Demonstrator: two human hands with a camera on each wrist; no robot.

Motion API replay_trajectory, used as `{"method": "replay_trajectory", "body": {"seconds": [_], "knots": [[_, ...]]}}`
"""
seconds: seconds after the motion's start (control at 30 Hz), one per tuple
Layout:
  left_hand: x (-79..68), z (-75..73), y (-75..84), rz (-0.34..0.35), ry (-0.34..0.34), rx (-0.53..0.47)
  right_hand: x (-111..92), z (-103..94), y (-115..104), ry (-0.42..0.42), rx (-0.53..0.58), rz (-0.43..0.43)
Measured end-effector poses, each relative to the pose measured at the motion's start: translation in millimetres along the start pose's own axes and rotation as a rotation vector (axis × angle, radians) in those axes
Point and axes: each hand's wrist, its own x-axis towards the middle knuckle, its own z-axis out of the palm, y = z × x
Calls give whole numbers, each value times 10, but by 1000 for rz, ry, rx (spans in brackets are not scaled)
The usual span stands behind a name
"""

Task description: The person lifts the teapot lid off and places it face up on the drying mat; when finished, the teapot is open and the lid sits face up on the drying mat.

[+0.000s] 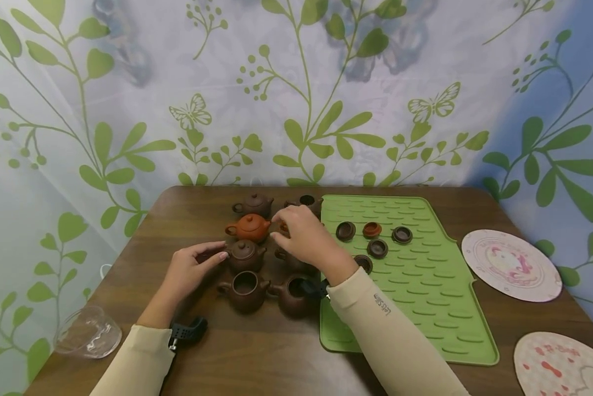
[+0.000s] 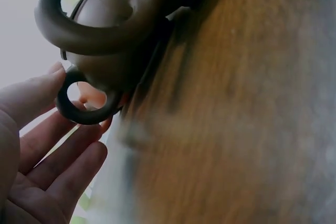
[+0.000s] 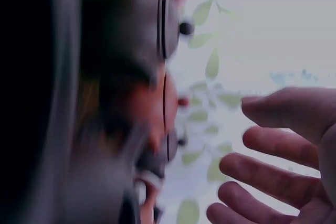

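Note:
My left hand (image 1: pixel 191 269) is at the handle of a dark brown lidded teapot (image 1: pixel 244 254), pinching it between thumb and fingers; in the left wrist view the teapot handle (image 2: pixel 86 118) shows between them. Just behind is an orange lidded teapot (image 1: pixel 251 226), and a brown lidded teapot (image 1: pixel 256 204) stands farthest back. In front sits a lidless brown teapot (image 1: pixel 245 300). My right hand (image 1: pixel 303 234) hovers over the second column of teapots, partly hiding it; its fingers (image 3: pixel 262 169) are spread and hold nothing. A lidless teapot (image 1: pixel 288 302) stands at that column's front.
Several small lids, among them an orange lid (image 1: pixel 372 229) and a brown lid (image 1: pixel 377 249), lie on a green mat (image 1: pixel 415 308). Two round patterned mats, a pink-printed one (image 1: pixel 511 265) and a red-printed one (image 1: pixel 563 363), are at right. A clear glass bowl (image 1: pixel 90 333) stands front left.

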Motion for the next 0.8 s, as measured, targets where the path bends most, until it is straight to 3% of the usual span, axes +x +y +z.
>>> {"method": "replay_trajectory", "body": {"seconds": [0.2, 0.43, 0.8], "knots": [[25, 12, 6, 14, 13, 6, 170, 216, -301, -129, -47, -87], [0, 30, 9, 12, 38, 19, 270, 491, -528, -214, -155, -22], [-23, 82, -25, 52, 80, 64, 248, 600, -482, -203, -186, 17]]}}
